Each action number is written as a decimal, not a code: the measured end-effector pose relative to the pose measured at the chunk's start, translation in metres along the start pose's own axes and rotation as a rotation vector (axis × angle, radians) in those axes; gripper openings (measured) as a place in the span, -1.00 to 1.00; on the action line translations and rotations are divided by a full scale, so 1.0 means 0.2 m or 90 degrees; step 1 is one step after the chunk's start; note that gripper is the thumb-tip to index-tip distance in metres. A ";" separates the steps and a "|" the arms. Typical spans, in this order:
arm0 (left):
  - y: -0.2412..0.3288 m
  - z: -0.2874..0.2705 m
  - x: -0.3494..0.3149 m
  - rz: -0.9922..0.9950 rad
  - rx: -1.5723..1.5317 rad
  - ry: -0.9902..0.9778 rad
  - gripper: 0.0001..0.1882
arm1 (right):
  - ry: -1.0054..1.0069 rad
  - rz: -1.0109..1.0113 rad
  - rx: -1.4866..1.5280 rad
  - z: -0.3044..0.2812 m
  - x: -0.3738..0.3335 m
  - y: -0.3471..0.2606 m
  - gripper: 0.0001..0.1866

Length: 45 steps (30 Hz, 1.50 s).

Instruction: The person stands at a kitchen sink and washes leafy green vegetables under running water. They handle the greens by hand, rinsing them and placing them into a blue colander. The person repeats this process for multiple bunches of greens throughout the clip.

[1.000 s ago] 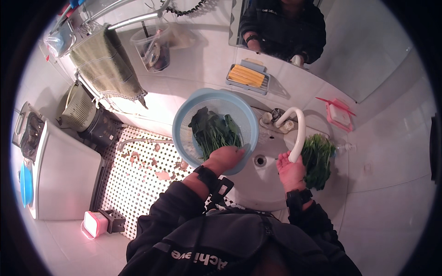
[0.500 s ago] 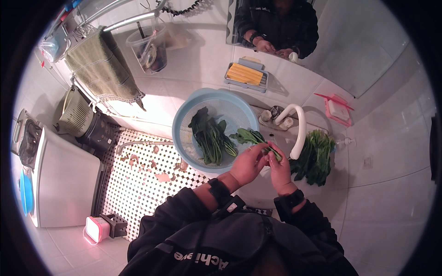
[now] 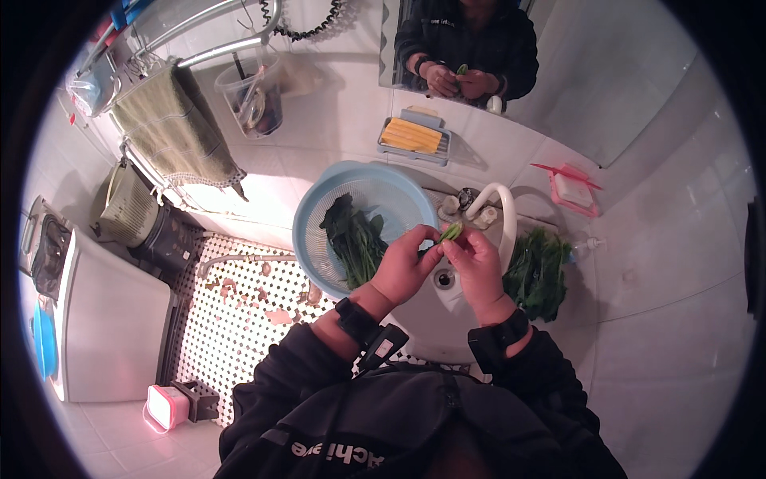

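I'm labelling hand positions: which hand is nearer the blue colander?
Left. In the view, the left hand overlaps the lower right rim of the blue colander; the right hand is farther to the right, over the sink.

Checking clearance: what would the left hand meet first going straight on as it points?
The left hand would first meet the leafy green sprig it touches, then probably the right hand just beyond; depth is unclear from this single view.
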State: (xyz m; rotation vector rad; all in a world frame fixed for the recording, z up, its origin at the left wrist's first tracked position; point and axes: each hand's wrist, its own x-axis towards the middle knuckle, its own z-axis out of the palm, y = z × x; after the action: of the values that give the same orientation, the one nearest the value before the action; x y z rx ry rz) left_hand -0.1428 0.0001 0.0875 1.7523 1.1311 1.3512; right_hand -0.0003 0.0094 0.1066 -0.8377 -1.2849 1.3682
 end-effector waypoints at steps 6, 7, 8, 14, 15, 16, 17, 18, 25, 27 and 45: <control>0.15 0.16 0.01 -0.004 -0.221 -0.011 -0.70 | 0.043 -0.072 -0.201 -0.09 -0.04 -0.17 -0.79; 0.15 0.20 -0.01 0.012 -0.223 -0.010 -0.68 | 0.042 -0.070 -0.235 -0.12 -0.06 -0.18 -0.79; 0.14 0.23 -0.05 -0.038 -0.235 -0.042 -0.65 | 0.059 -0.098 -0.301 -0.15 -0.09 -0.17 -0.77; -0.08 0.39 -0.21 -0.112 -0.154 -0.134 -0.71 | -0.036 0.067 -0.415 -0.34 -0.30 0.00 -0.68; -0.12 0.41 -0.23 -0.131 -0.129 -0.161 -0.72 | -0.056 0.093 -0.413 -0.37 -0.34 0.04 -0.66; -0.16 0.44 -0.26 -0.177 -0.121 -0.174 -0.74 | -0.073 0.125 -0.439 -0.39 -0.37 0.09 -0.60; -0.19 0.46 -0.27 -0.201 -0.108 -0.212 -0.73 | -0.049 0.101 -0.431 -0.43 -0.37 0.13 -0.60; -0.23 0.48 -0.27 -0.247 -0.084 -0.258 -0.72 | -0.025 0.105 -0.419 -0.47 -0.37 0.17 -0.59; -0.36 0.64 -0.24 -0.336 -0.219 -0.297 -0.80 | 0.074 0.152 -0.189 -0.61 -0.27 0.37 -0.83; -0.36 0.66 -0.23 -0.358 -0.253 -0.283 -0.80 | 0.072 0.269 -0.052 -0.65 -0.27 0.37 -0.82; -0.28 0.63 -0.19 -0.331 0.071 -0.213 -0.74 | 0.035 0.106 -0.298 -0.60 -0.21 0.41 -0.75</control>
State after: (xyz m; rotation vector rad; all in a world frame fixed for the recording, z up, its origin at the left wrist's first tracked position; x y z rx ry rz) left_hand -0.0389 -0.0098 -0.0107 1.5350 1.3596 0.6704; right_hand 0.1058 0.0071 -0.0011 -1.3158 -1.5463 1.1742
